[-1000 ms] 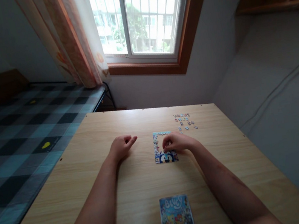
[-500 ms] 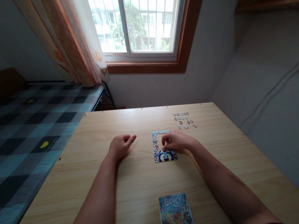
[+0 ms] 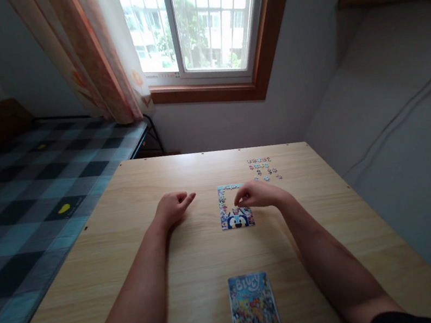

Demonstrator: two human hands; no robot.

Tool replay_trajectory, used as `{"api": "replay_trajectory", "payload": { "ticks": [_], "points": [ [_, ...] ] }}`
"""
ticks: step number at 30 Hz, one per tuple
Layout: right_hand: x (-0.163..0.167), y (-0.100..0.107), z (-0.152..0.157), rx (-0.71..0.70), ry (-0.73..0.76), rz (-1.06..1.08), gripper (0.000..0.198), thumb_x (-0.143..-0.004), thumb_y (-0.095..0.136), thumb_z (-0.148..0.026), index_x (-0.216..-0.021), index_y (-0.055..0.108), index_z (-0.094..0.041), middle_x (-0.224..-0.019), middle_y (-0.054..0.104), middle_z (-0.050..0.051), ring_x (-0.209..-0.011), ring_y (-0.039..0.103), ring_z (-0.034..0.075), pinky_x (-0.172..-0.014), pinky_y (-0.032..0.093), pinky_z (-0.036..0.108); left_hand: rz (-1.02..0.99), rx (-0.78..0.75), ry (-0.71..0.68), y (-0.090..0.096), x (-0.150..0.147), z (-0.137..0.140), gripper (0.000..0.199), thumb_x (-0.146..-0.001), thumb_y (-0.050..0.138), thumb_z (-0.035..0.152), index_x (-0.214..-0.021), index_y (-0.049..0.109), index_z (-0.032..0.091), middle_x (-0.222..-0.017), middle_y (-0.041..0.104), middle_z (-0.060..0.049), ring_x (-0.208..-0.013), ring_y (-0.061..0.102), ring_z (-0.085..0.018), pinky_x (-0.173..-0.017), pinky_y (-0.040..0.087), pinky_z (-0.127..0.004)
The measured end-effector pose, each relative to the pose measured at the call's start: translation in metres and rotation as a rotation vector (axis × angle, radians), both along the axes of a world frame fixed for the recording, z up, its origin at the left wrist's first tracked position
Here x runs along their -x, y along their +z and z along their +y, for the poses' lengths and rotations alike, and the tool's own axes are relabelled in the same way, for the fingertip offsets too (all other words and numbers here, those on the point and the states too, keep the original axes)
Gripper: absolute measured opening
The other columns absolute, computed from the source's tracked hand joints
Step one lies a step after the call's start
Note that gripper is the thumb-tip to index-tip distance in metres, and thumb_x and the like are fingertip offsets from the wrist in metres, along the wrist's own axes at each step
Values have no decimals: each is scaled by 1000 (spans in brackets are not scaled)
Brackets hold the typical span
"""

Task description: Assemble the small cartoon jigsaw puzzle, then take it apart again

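Note:
A partly assembled jigsaw puzzle (image 3: 237, 222) lies flat on the table, its frame and lower part filled, with a blue dog face at the bottom and bare wood showing inside. My right hand (image 3: 260, 193) is over its right side. Its thumb and fingertips are pinched together above the inner gap; whatever is between them is too small to make out. To the left of the puzzle, my left hand (image 3: 174, 208) rests on the table with one finger stretched out and the others loosely bent, holding nothing. Several loose puzzle pieces (image 3: 260, 166) lie in rows beyond my right hand.
A blue picture box (image 3: 255, 312) marked "Bluey" lies at the near side of the wooden table (image 3: 199, 263). A bed with a checked cover (image 3: 89, 174) stands to the left. Behind are a curtain (image 3: 96, 65) and a window (image 3: 209, 24).
My right hand has lifted slightly and shifted a little right, uncovering more of the puzzle's lower inner part. My left hand stays in place. The camera view has shifted slightly.

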State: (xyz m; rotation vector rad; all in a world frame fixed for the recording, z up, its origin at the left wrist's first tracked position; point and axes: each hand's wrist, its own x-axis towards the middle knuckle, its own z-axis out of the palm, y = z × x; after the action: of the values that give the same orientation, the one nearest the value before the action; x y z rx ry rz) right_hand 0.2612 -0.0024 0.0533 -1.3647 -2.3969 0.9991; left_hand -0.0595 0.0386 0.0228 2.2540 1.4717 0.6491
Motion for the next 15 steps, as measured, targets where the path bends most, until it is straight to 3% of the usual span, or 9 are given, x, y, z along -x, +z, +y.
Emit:
{"api": "replay_trajectory", "payload": {
  "ticks": [7,15],
  "points": [
    [6,-12,3,66,36,-81,24,-82,65,-17,-97,83,-23,-83,77,0,-65,62,10,-60,40,21,50,5,1,-1,0,2,56,-87,44,62,-51,38,20,-47,36,3,-50,36,-12,-57,22,-29],
    [-11,-1,8,46,-17,2,22,-83,68,-20,-100,82,-22,-90,78,1,-80,67,13,-67,45,21,25,22,14,0,3,4,55,-87,44,63,-51,42,20,-47,39,3,-50,40,-13,-56,23,-28]
  ]
}}
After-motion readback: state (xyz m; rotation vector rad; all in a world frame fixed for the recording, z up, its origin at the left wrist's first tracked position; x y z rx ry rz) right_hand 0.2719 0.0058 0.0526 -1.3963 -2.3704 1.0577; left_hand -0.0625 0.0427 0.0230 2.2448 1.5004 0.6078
